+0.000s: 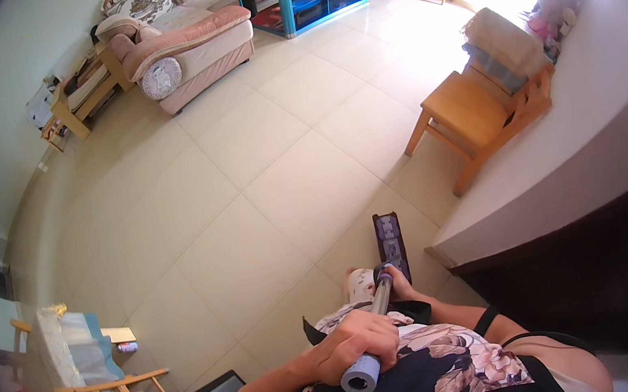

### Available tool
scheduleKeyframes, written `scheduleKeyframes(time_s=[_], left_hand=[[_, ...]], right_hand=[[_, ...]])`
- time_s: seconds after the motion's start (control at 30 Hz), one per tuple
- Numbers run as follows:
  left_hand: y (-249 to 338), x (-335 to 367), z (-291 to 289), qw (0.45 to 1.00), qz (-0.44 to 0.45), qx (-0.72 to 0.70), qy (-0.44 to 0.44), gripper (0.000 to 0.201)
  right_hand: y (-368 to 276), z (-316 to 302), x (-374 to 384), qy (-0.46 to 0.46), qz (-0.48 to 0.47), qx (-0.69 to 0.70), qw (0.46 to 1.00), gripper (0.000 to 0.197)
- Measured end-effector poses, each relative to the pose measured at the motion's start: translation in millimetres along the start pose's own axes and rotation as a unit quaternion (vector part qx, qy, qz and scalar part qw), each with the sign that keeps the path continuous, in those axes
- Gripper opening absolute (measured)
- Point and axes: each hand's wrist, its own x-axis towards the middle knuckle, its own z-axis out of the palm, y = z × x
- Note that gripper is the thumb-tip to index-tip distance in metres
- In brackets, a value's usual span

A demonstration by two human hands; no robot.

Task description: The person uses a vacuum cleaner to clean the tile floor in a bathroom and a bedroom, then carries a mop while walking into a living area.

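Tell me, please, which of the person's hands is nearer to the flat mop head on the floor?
Right. The right hand grips low on the mop handle, just behind the mop head; the left hand holds the handle's upper padded end, farther away.

Both forearms come in from the lower edge, elbows bent. The left hand (354, 345) is curled tight in a fist; the right hand (399, 284) grips farther forward, fingers wrapped.

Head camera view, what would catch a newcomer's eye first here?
The mop handle at bottom centre, gripped by the left hand near its grey end and by the right hand lower down, with the flat mop head on the tile floor. A wooden chair stands right; a pink sofa sits far back.
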Motion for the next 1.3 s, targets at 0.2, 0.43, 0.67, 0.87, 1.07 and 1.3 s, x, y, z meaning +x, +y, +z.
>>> scheduleKeyframes(time_s=[0.2, 0.43, 0.67, 0.87, 1.07, 1.3], left_hand=[[-13.3, 21.1, -109.3, 0.999, -0.008, -0.011, 0.038, 0.059], [-18.1, 111.6, -248.0, 1.0, 0.013, 0.01, -0.012, 0.052], [-40.5, 180.8, -358.3, 0.996, 0.036, 0.021, -0.075, 0.039], [-70.8, 215.4, -455.4, 0.996, 0.027, -0.032, -0.073, 0.039], [-82.1, 267.7, -589.8, 0.992, -0.044, -0.023, -0.119, 0.062], [-88.5, 320.8, -696.7, 0.973, -0.023, -0.143, -0.18, 0.034]], right_hand=[[-58.2, 46.0, 92.1, 0.013, -0.012, 0.005, 1.0, 0.033], [-191.8, 132.7, 173.2, -0.065, -0.054, 0.01, 0.996, 0.032], [-308.4, 185.3, 222.8, -0.027, -0.004, 0.106, 0.994, 0.022], [-352.6, 192.3, 291.6, 0.017, -0.013, 0.145, 0.989, 0.038], [-409.3, 230.1, 355.7, 0.094, -0.1, 0.133, 0.982, 0.028], [-468.0, 266.1, 411.2, 0.142, -0.114, 0.198, 0.963, 0.026]])
